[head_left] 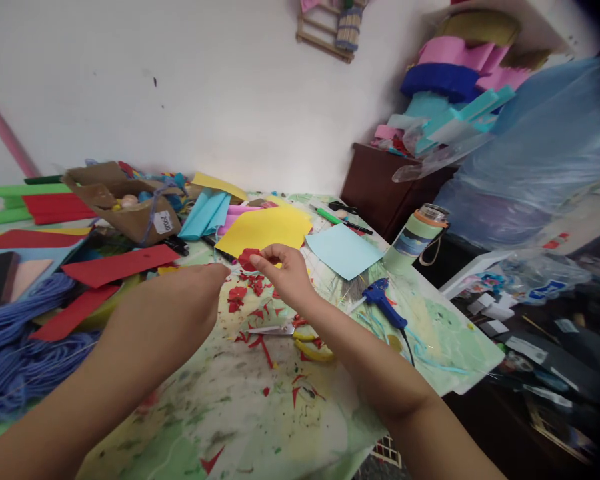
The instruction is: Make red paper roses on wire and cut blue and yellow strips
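Observation:
My right hand (287, 272) pinches a small red paper piece (249, 259) between thumb and fingertips, above the middle of the table. Close by on the left, my left hand (193, 297) is closed with its back toward me. Its fingertips point at the red piece, and what they hold, if anything, is hidden. Beneath the hands lie red paper scraps (237, 298). A pair of scissors (273, 330) with yellow handles rests just below my right hand. Behind both hands is a yellow sheet (267, 230).
A blue glue gun (386, 303) with a black cord lies right, near a light blue sheet (344, 251) and a bottle (415, 233). At left are blue yarn (25, 360), red strips (123, 265) and a brown paper bag (125, 217). The table's edge (475, 377) runs along the right.

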Action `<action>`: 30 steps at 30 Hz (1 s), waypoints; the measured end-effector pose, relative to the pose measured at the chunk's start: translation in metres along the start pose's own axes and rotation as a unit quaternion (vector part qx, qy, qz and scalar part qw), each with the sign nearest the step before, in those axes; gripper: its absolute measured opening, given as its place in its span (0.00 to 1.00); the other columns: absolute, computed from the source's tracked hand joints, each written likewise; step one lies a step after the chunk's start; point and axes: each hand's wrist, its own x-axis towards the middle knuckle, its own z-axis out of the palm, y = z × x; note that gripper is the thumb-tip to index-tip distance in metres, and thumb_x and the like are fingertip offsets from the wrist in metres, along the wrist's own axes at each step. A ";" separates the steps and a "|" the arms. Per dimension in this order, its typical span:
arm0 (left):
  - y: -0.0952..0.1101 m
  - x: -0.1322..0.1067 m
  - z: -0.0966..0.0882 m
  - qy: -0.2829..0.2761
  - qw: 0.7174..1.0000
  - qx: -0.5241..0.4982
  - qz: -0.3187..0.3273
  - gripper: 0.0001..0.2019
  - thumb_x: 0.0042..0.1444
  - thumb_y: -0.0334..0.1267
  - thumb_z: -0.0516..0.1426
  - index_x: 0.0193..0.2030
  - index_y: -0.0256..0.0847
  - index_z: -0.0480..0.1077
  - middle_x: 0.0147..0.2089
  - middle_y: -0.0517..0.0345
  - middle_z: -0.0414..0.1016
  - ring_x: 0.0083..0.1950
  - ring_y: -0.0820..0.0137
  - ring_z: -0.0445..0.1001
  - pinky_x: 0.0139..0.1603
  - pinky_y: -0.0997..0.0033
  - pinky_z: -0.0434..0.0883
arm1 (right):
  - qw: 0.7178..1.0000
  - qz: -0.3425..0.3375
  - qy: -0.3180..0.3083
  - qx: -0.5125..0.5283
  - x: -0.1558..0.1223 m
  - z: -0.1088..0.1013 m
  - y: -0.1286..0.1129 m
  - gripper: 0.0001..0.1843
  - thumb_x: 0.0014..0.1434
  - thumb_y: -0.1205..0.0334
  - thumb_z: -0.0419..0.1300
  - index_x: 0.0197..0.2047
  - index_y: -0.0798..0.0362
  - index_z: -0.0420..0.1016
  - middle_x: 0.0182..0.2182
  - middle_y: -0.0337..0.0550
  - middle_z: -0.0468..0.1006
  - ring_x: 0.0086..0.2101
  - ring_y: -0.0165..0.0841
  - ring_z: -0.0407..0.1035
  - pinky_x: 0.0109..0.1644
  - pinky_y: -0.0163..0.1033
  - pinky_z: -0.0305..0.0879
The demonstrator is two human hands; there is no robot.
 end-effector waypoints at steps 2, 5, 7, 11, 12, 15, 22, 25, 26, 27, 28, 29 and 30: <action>-0.002 -0.002 -0.002 -0.001 1.000 -0.013 -0.004 0.17 0.66 0.35 0.40 0.46 0.38 0.69 0.38 0.45 0.78 0.36 0.57 0.77 0.31 0.65 0.60 | 1.000 -0.015 0.012 0.000 -0.001 0.001 -0.001 0.13 0.54 0.55 0.67 0.27 0.53 0.70 0.26 0.37 0.74 0.29 0.30 0.67 0.36 0.35 0.62; -0.004 -0.003 -0.002 -0.004 1.000 -0.024 -0.007 0.19 0.67 0.36 0.39 0.49 0.37 0.69 0.40 0.44 0.79 0.38 0.57 0.78 0.32 0.64 0.61 | 0.998 -0.037 0.029 -0.035 -0.003 0.003 -0.001 0.11 0.54 0.59 0.66 0.27 0.52 0.70 0.28 0.38 0.74 0.32 0.31 0.68 0.39 0.36 0.62; -0.005 -0.003 0.000 0.000 1.000 -0.031 -0.006 0.19 0.67 0.36 0.40 0.51 0.38 0.69 0.42 0.44 0.79 0.40 0.56 0.79 0.33 0.64 0.61 | 0.996 -0.058 0.032 -0.063 -0.003 0.003 0.000 0.10 0.56 0.61 0.65 0.26 0.52 0.69 0.27 0.37 0.73 0.32 0.31 0.68 0.38 0.36 0.61; -0.007 -0.001 0.007 0.021 0.999 -0.023 -0.013 0.16 0.65 0.35 0.42 0.50 0.41 0.69 0.41 0.47 0.80 0.37 0.57 0.78 0.31 0.64 0.61 | 0.987 -0.102 0.031 -0.119 -0.004 0.003 0.003 0.10 0.58 0.63 0.63 0.27 0.52 0.68 0.27 0.37 0.72 0.32 0.31 0.66 0.38 0.36 0.60; -0.007 0.000 0.008 0.027 0.999 -0.022 -0.013 0.16 0.64 0.35 0.43 0.48 0.42 0.70 0.40 0.48 0.80 0.36 0.57 0.78 0.30 0.64 0.61 | 0.983 -0.116 0.031 -0.138 -0.004 0.003 0.004 0.10 0.58 0.63 0.63 0.27 0.52 0.68 0.27 0.37 0.71 0.32 0.32 0.66 0.38 0.36 0.59; -0.008 0.000 0.010 0.032 0.999 -0.025 -0.005 0.14 0.64 0.35 0.43 0.43 0.42 0.69 0.36 0.50 0.79 0.34 0.57 0.77 0.30 0.64 0.60 | 0.967 -0.164 0.025 -0.192 -0.004 0.002 0.006 0.09 0.61 0.64 0.61 0.28 0.52 0.68 0.27 0.39 0.70 0.33 0.33 0.65 0.39 0.37 0.58; -0.008 -0.002 0.008 0.039 0.999 0.015 0.008 0.11 0.63 0.33 0.44 0.36 0.42 0.66 0.30 0.52 0.75 0.29 0.59 0.74 0.27 0.66 0.53 | 0.969 -0.129 -0.010 -0.210 -0.002 0.000 0.004 0.08 0.60 0.65 0.60 0.28 0.52 0.68 0.28 0.39 0.71 0.33 0.33 0.65 0.39 0.38 0.58; -0.007 -0.003 0.006 0.031 0.998 0.042 0.021 0.12 0.62 0.31 0.43 0.35 0.42 0.66 0.29 0.51 0.74 0.28 0.60 0.72 0.26 0.67 0.52 | 0.973 -0.101 -0.014 -0.207 -0.003 -0.002 0.000 0.09 0.57 0.63 0.61 0.27 0.52 0.68 0.28 0.40 0.72 0.33 0.34 0.66 0.38 0.38 0.59; -0.006 -0.003 0.006 0.031 0.998 0.046 0.027 0.12 0.61 0.30 0.43 0.35 0.41 0.66 0.29 0.50 0.74 0.28 0.61 0.72 0.26 0.67 0.52 | 0.974 -0.102 -0.008 -0.203 -0.004 -0.002 -0.002 0.08 0.56 0.63 0.61 0.27 0.52 0.68 0.28 0.40 0.73 0.33 0.34 0.67 0.39 0.39 0.59; -0.006 -0.003 0.006 0.032 0.998 0.048 0.033 0.12 0.61 0.29 0.44 0.35 0.41 0.67 0.30 0.50 0.74 0.28 0.61 0.72 0.27 0.67 0.52 | 0.974 -0.105 -0.002 -0.199 -0.005 -0.003 -0.003 0.08 0.55 0.63 0.62 0.27 0.52 0.69 0.28 0.40 0.74 0.34 0.34 0.67 0.40 0.39 0.59; -0.005 -0.004 0.006 0.033 0.998 0.048 0.038 0.12 0.60 0.29 0.44 0.36 0.40 0.67 0.30 0.49 0.75 0.28 0.62 0.72 0.27 0.68 0.52 | 0.975 -0.110 0.005 -0.193 -0.006 -0.003 -0.005 0.08 0.55 0.62 0.63 0.27 0.52 0.70 0.29 0.40 0.74 0.35 0.34 0.68 0.41 0.39 0.59; -0.005 -0.004 0.007 0.034 0.998 0.045 0.041 0.12 0.59 0.28 0.44 0.37 0.40 0.68 0.31 0.49 0.75 0.28 0.63 0.71 0.27 0.68 0.52 | 0.976 -0.114 0.009 -0.187 -0.006 -0.003 -0.005 0.08 0.56 0.60 0.63 0.27 0.52 0.70 0.29 0.40 0.75 0.35 0.34 0.68 0.41 0.39 0.59; -0.004 -0.004 0.008 0.033 0.998 0.039 0.042 0.13 0.59 0.28 0.45 0.38 0.40 0.70 0.31 0.49 0.75 0.28 0.63 0.71 0.27 0.68 0.52 | 0.976 -0.117 0.010 -0.182 -0.006 -0.003 -0.006 0.10 0.56 0.59 0.63 0.27 0.52 0.71 0.28 0.40 0.75 0.35 0.34 0.68 0.41 0.39 0.59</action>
